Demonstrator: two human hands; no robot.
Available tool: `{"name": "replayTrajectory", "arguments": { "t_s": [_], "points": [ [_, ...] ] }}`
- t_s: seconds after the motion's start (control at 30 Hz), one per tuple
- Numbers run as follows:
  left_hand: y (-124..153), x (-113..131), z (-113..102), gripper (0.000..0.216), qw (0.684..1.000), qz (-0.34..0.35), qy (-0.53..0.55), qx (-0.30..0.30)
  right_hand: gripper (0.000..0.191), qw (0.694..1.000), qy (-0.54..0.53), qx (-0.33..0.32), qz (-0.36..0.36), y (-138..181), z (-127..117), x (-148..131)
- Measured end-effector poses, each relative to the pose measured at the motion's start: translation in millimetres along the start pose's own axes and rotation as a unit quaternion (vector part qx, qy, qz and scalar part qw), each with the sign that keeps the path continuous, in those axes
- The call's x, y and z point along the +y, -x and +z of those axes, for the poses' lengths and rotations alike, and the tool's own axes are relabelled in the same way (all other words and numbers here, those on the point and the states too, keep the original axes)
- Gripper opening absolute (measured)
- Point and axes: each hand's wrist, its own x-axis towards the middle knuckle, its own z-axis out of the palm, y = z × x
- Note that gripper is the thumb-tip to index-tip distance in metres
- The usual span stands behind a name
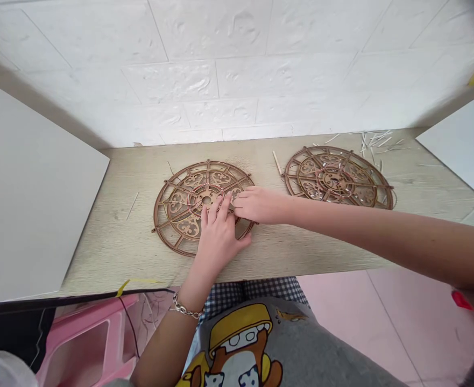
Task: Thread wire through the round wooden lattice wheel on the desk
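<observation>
A round brown openwork frame [189, 228] with rings, spokes and scroll patterns lies flat on the bench. Thin wires run around its hub and across the spokes. My left hand [219, 231] rests over its lower right part, fingers spread and fingertips near the hub, thumb out to the right. At the frame's right side, my right hand [261, 204] has its fingers bent together close to my left fingertips. Whatever lies between those right fingers is hidden.
A second similar round frame [360, 194] lies to the right, partly behind my right forearm. Thin white strips [376, 140] are scattered at the back right. White panels [30, 193] stand at both sides, and a white brick-pattern wall [240, 80] rises behind. A pink stool [113, 344] is below left.
</observation>
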Motion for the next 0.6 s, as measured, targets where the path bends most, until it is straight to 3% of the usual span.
{"name": "replayTrajectory", "arguments": {
  "t_s": [0.17,0.3,0.37,0.47,0.6],
  "points": [
    [0.4,-0.1,-1.6,0.033,1.000,-0.001,-0.012,-0.017,0.021,0.985,-0.057,-0.033,0.160,-1.1,1.7,-9.9],
    [-0.4,-0.8,-2.9,0.037,1.000,0.005,-0.012,-0.018,0.020,0.996,-0.041,-0.011,0.074,0.2,3.0,-10.6],
    [-0.5,-1.4,-2.3,0.034,1.000,0.008,-0.013,-0.021,0.022,0.991,-0.068,-0.005,0.116,0.6,5.7,-9.4],
    [0.6,-3.4,-1.7,0.033,0.999,0.013,-0.011,-0.029,0.022,0.955,-0.176,-0.006,0.239,0.4,10.3,-8.5],
    [4.3,-9.8,-7.0,0.034,0.998,0.021,-0.004,-0.054,0.020,0.897,-0.341,0.030,0.280,3.9,9.9,-11.7]
  ]
}}
